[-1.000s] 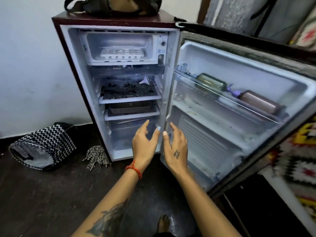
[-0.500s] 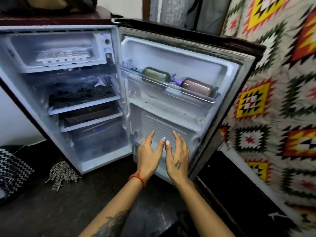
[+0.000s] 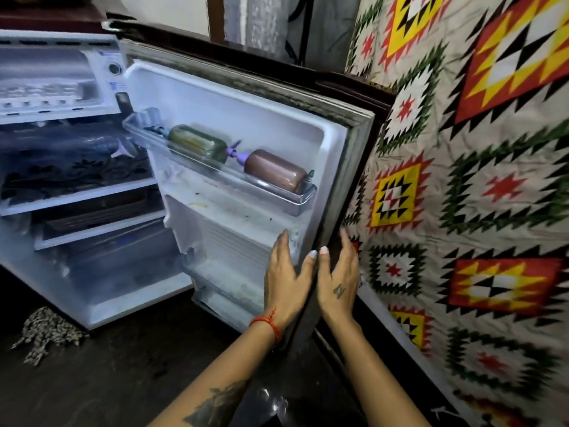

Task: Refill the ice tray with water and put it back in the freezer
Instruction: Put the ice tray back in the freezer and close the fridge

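— Ice tray (image 3: 46,94) is sitting in the freezer box (image 3: 55,75) at the top left of the fridge, white, lying flat on the box floor, a bit blurred from here.

— And the hands?

— Both are reaching to the free edge of the fridge door (image 3: 234,124), which is standing wide open. Left hand (image 3: 284,280) is lying on the inner side of the door, fingers straight and together, thumb out twd the edge. Right hand (image 3: 338,282) is sitting on the outer side of that same edge, fingers straight too, thumb tip nearly meeting the left thumb. Neither one is gripping anything; palms flat, w/ the door edge between them.

— What's in the door?

— Upper door rack (image 3: 277,192) is carrying two bottles lying on their sides: a green bottle (image 3: 197,144) nearer the hinge, a brown bottle (image 3: 277,171) w/ a purple cap nearer the edge, caps pointing at each other.

— Anything else around?

— Red thread (image 3: 268,322) is circling the left wrist. Patterned cloth (image 3: 477,180) is hanging just right of the door, red, yellow, green diamonds. Frayed rag (image 3: 46,332) is lying on the dark floor (image 3: 123,380) in front of the fridge, bottom left.
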